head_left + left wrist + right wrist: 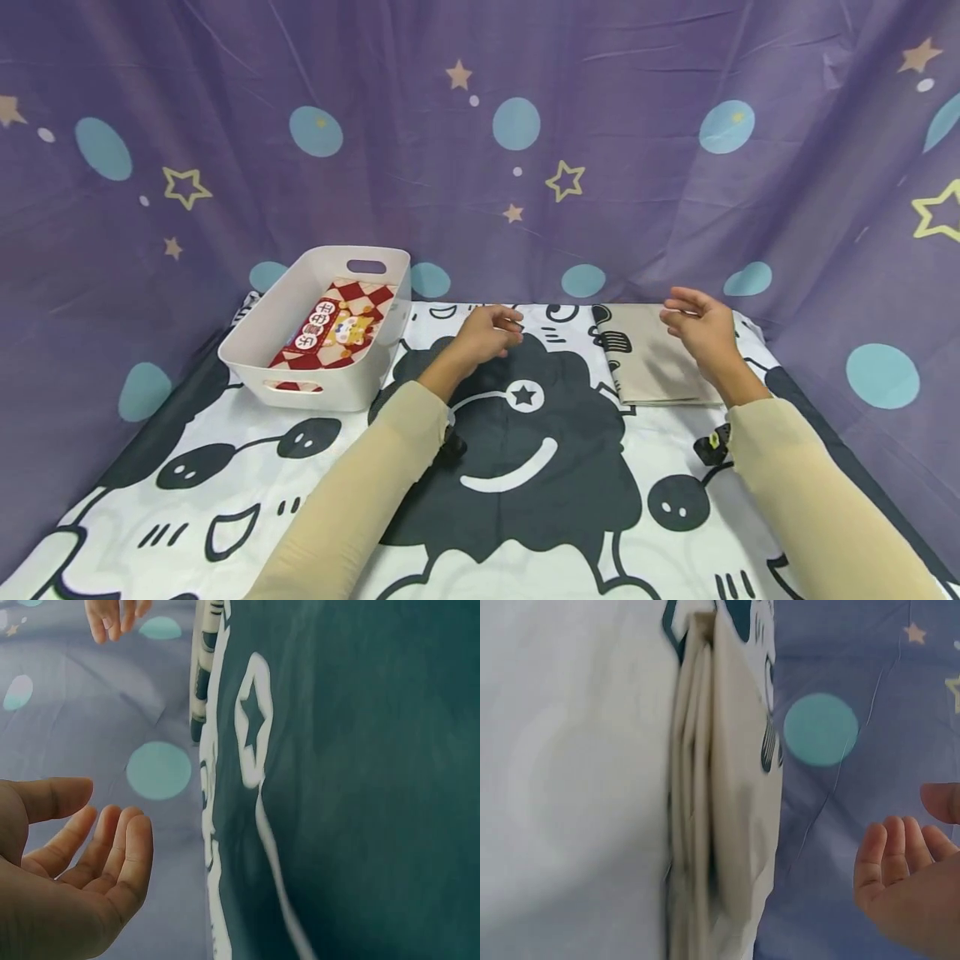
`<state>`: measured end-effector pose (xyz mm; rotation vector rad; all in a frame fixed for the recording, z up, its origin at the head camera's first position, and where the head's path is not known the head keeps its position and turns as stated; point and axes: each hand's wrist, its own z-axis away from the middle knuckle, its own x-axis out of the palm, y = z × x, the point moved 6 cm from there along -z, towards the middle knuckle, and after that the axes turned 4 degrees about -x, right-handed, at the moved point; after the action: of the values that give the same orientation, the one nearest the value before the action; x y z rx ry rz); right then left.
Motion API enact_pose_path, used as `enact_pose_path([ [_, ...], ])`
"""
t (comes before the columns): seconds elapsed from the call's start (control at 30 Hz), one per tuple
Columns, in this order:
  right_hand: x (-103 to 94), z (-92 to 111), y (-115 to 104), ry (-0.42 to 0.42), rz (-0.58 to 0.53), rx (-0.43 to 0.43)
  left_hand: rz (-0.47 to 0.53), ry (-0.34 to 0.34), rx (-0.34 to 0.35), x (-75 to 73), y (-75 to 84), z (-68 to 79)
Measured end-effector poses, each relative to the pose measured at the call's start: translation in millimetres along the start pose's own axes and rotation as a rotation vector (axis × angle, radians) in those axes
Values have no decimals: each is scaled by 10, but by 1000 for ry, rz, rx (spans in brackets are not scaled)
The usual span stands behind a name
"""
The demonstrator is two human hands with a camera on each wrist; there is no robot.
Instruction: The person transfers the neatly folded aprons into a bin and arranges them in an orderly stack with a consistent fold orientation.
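Observation:
A folded beige cloth [648, 362] with dark printed shapes along its left edge lies on the table's right side. Its stacked layers show edge-on in the right wrist view, where the folded cloth [735, 802] stands beside my hand. My right hand [701, 329] hovers above the cloth, fingers loosely bent and holding nothing. My left hand [483, 337] is raised over the dark sheep print in the middle, between basket and cloth. In the left wrist view my left hand [82, 877] has relaxed, curved fingers, thumb apart, nothing between them.
At the left stands a white plastic basket [247, 354] with handle holes. Inside lies a red-and-cream checkered package [348, 325] with a cartoon animal and white lettering. A black-and-white printed cloth [247, 492] covers the table. Behind hangs a purple curtain [420, 150] with stars and dots.

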<state>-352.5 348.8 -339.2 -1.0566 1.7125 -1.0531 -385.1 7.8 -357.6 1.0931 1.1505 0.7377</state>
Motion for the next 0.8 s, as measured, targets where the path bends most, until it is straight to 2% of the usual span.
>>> enact_pose_path([
  [0.5,-399,75,278,-16,150,118,73,-64,-69,414,-34,-108],
  [0.8,-492,81,382,-116,170,146,66,-107,-120,661,-53,-179],
])
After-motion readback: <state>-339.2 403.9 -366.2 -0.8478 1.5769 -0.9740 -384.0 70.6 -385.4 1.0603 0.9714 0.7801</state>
